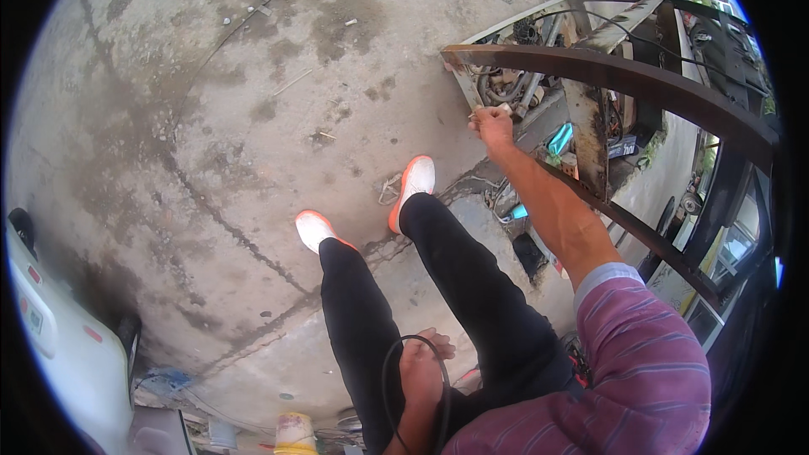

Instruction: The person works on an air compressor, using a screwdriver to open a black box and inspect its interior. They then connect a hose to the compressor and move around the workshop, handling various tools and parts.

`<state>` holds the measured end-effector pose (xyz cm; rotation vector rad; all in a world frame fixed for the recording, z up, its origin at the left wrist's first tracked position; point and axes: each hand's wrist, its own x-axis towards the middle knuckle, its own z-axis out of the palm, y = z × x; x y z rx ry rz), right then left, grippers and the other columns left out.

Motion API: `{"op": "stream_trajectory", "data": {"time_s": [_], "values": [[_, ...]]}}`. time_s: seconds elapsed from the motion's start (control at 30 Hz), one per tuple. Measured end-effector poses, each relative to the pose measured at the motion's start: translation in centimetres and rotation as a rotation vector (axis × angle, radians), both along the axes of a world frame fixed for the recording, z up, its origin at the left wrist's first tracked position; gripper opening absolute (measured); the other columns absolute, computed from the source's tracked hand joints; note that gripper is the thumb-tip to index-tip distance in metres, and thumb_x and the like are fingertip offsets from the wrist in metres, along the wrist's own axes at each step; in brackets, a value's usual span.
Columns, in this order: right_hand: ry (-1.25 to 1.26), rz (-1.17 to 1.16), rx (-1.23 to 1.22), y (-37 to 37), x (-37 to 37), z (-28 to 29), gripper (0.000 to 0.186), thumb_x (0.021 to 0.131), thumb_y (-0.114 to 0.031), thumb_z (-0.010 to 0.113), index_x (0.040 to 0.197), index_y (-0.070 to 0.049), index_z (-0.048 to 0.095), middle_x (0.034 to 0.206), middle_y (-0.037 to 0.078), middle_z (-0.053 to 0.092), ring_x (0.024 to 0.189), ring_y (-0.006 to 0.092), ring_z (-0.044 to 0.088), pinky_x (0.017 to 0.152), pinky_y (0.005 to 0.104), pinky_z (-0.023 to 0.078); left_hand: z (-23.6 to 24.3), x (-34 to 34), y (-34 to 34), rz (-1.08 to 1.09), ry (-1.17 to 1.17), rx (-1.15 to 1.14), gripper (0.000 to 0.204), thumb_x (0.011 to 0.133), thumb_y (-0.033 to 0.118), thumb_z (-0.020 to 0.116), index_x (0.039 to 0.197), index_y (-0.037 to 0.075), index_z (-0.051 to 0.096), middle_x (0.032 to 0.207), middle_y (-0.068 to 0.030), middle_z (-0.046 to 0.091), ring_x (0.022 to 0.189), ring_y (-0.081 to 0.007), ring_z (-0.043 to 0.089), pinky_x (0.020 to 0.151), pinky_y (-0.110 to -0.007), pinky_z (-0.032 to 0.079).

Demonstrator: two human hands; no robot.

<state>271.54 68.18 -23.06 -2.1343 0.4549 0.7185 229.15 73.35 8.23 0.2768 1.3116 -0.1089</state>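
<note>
Beside the metal frame (581, 64), right hand (491, 124) pinches a pale scrap (505, 108); left hand (424, 362) hangs loosely open

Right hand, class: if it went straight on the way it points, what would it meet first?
Probably the pale metal bar just ahead of the right hand, though depth is unclear.

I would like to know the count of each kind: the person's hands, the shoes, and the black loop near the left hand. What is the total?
Hands: 2 (left hand, right hand)
Shoes: 2 (left shoe, right shoe)
Black loop: 1
Total: 5
</note>
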Motion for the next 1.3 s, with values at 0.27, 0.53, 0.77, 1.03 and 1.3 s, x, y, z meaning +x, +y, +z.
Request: {"op": "stream_trajectory", "data": {"time_s": [0.27, 0.53, 0.77, 1.03, 1.3], "values": [[0.431, 0.505, 0.059, 8.5, -20.2, 13.8, 0.017, 0.1, -0.025, 0.067, 0.098, -0.01, 0.059, 0.085, 0.002, 0.067, 0.067, 0.0123, 0.065, 0.056, 0.0266, 0.047, 3.5, -6.3, -0.6, 0.512, 0.051, 0.083, 0.023, 0.104, 0.009, 0.053, 0.124, 0.001, 0.062, 0.103, -0.0142, 0.07, 0.09, -0.023, 0.069, 0.081, -0.037, 0.056], [0.624, 1.034, 0.098, 16.7, -27.3, 21.7, 0.014, 0.101, -0.023, 0.064, 0.099, -0.011, 0.058, 0.085, 0.002, 0.065, 0.063, 0.0116, 0.063, 0.052, 0.0248, 0.044, 6.8, -7.1, -5.3, 1.017, 0.07, 0.323, 0.025, 0.106, 0.018, 0.059, 0.125, 0.002, 0.064, 0.105, -0.0103, 0.073, 0.088, -0.0169, 0.071, 0.079, -0.031, 0.056], [0.531, 1.271, -0.067, 20.3, -26.1, 25.9, 0.014, 0.102, -0.026, 0.061, 0.097, -0.014, 0.056, 0.082, 0.001, 0.063, 0.062, 0.0107, 0.059, 0.048, 0.0241, 0.041, 10.2, -7.9, -11.4, 1.361, 0.092, 0.369, 0.028, 0.106, 0.019, 0.06, 0.129, 0.002, 0.063, 0.105, -0.0086, 0.072, 0.089, -0.0147, 0.07, 0.077, -0.029, 0.057], [0.481, 1.789, -0.164, 16.6, -35.2, 29.2, 0.018, 0.1, -0.024, 0.059, 0.101, -0.007, 0.063, 0.09, 0.008, 0.07, 0.064, 0.0135, 0.062, 0.05, 0.0252, 0.045, 11.5, -9.5, -23.6, 1.801, 0.218, 0.376, 0.025, 0.106, 0.018, 0.059, 0.124, 0.001, 0.063, 0.101, -0.0085, 0.071, 0.084, -0.0135, 0.068, 0.075, -0.029, 0.055], [0.541, 2.136, -0.205, 2.3, -52.6, 35.7, 0.013, 0.1, -0.025, 0.062, 0.094, -0.014, 0.058, 0.074, -0.001, 0.056, 0.056, 0.0107, 0.054, 0.045, 0.0236, 0.039, 11.9, -11.9, -37.3, 2.087, 0.286, 0.341, 0.027, 0.105, 0.018, 0.059, 0.122, -0.002, 0.063, 0.1, -0.0101, 0.071, 0.081, -0.0125, 0.067, 0.071, -0.025, 0.054]]}}
